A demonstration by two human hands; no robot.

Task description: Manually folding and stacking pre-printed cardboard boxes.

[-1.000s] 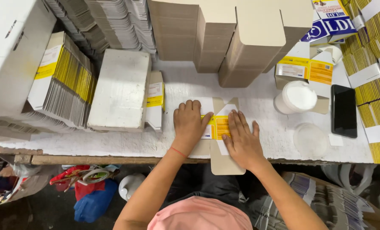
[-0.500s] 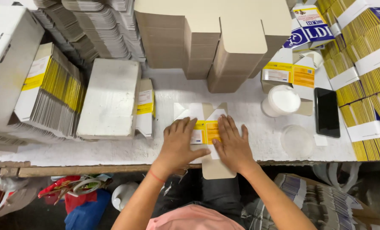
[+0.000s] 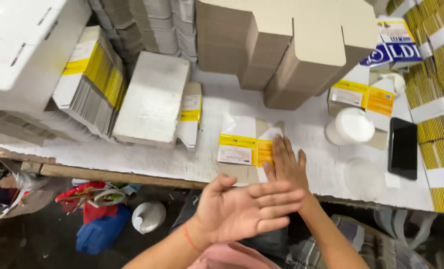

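Right hand (image 3: 287,167) flat on yellow-white carton blank (image 3: 243,148); left hand (image 3: 244,209) lifted, open.

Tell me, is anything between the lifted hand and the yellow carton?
Nothing visible is. The left hand hangs open above the table edge, just in front of the flat carton. The right hand already rests on the carton's right end.

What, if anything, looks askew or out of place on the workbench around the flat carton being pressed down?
Nothing looks spilled or damaged. The flat carton hangs partly over the table's front edge, held by the right hand; the left hand is lifted off it. The leaning stacks of flattened cartons at left look untidy.
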